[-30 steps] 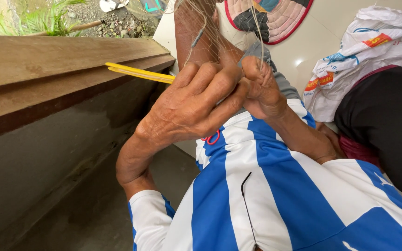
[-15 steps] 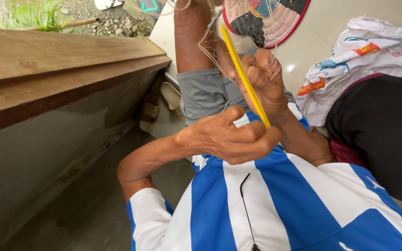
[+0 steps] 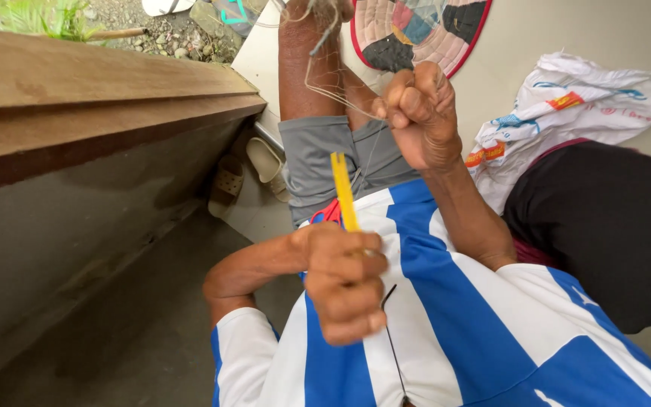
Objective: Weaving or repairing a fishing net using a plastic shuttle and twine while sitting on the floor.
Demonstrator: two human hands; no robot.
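Hands: left (image 3: 344,283) fisted around yellow needle (image 3: 343,199), right (image 3: 420,113) pinching net (image 3: 333,83).

The netting needle (image 3: 343,190) in my left hand (image 3: 343,280) was smooth yellow plastic, slightly glossy; the net (image 3: 325,83) pinched in my right hand (image 3: 418,113) was fine, pale, translucent filament; my shirt (image 3: 446,316) was smooth striped cloth; the ledge (image 3: 99,98) looked like rough, matt brown wood; the sack (image 3: 582,105) was crinkled, shiny woven plastic; the floor (image 3: 566,30) was glossy.
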